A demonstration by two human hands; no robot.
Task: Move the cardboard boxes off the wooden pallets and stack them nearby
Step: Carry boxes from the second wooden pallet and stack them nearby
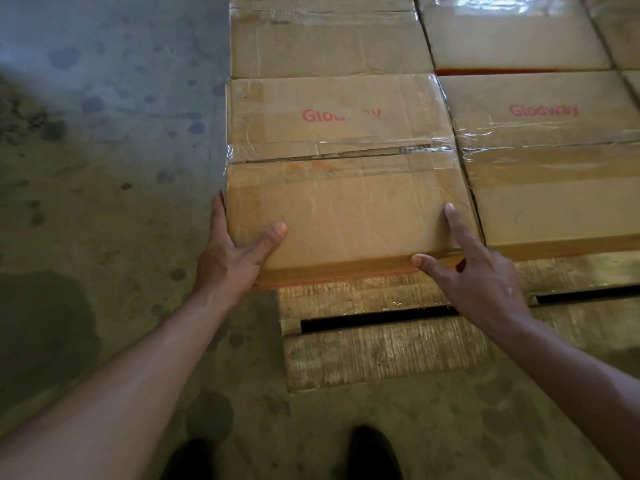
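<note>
Two dark shoes [372, 452] stand on the concrete floor [86, 202] before the near edge of the wooden pallet [381, 351]. Left hand [235, 251]: spread, with the thumb flat on the lid and straight fingers pressed against the left wall of the cardboard box [346, 202]. This box sits at the pallet's near-left corner and overhangs its left edge. Right hand [485, 282]: spread, forefinger along the lid, thumb on the near top edge; the other fingers cannot be made out. The neighbouring box [554, 188] abuts the right wall, so a side grip there looks blocked. It is best to slide the box towards the near edge first, then hook the fingers under the base before lifting.
</note>
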